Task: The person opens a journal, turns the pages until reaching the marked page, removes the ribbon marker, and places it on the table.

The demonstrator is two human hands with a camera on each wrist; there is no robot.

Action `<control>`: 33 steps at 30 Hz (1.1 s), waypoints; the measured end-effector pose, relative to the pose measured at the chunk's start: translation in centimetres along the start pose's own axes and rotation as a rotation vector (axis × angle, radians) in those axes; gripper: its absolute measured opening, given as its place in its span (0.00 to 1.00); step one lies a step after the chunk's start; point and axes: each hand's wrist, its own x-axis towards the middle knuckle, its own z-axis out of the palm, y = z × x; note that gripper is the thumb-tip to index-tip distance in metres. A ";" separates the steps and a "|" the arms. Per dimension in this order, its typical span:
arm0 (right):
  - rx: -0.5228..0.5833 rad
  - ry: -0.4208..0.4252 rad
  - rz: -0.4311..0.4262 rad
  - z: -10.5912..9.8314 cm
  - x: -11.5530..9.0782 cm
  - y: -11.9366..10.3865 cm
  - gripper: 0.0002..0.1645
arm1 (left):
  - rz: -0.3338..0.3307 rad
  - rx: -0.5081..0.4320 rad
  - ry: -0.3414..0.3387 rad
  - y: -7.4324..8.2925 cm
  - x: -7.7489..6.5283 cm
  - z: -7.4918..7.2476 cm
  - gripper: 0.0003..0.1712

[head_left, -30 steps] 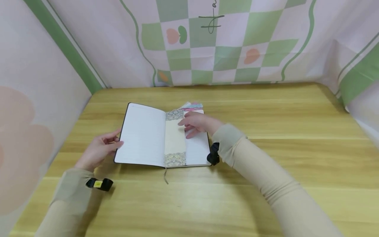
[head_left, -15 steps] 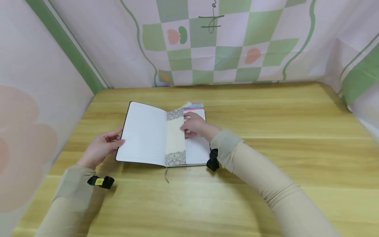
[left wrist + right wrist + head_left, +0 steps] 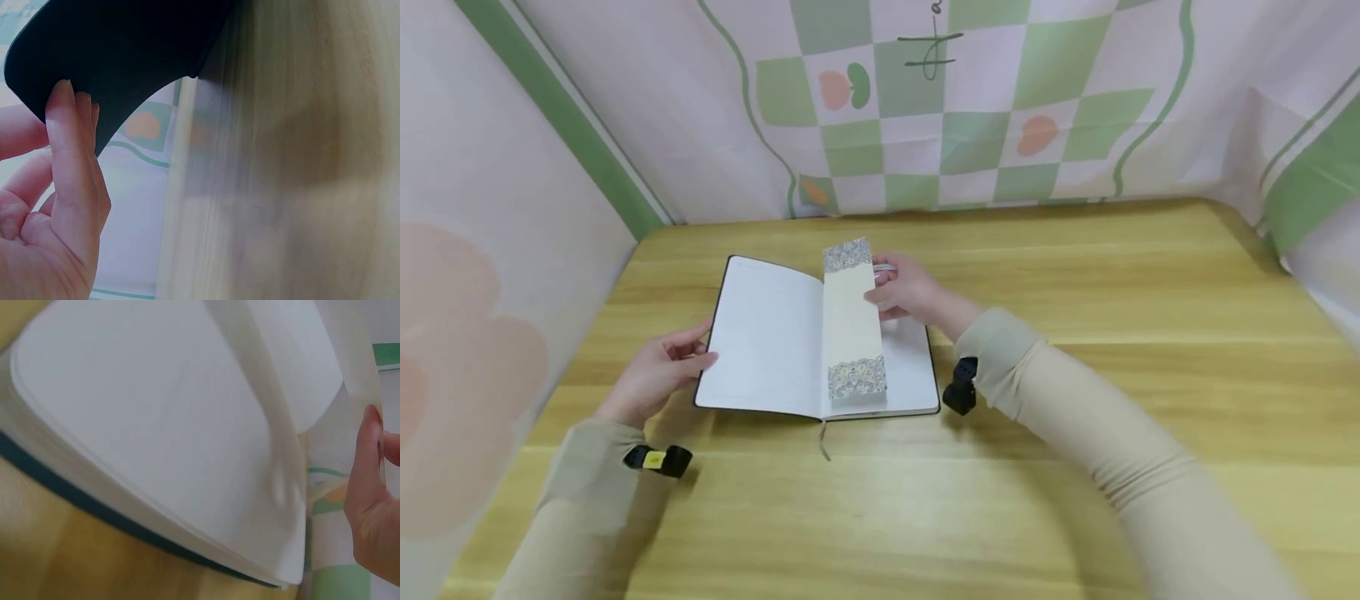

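Note:
An open notebook with blank-looking white pages lies on the table, its left side raised. My left hand pinches that left edge; in the left wrist view its fingers lie against the dark cover. Above the right page my right hand holds a cream bookmark by its right edge, thumb on the front. Lace-like patterned bands mark both ends of the bookmark. Part of a pale tassel shows by the right fingers. The right wrist view shows the bookmark apart from the page.
A thin ribbon hangs from the notebook's spine onto the wooden table. Behind the table hangs a green and white checked cloth. Each wrist wears a black camera, such as the left one.
My right hand has taken hold of the bookmark and lifted it off the right page, up and slightly away. The tassel has moved with it. My left hand has kept its grip on the cover.

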 end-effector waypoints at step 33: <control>-0.168 0.072 0.032 -14.7 -1.5 2.9 0.44 | -0.027 0.015 0.021 -1.2 -0.5 0.0 0.36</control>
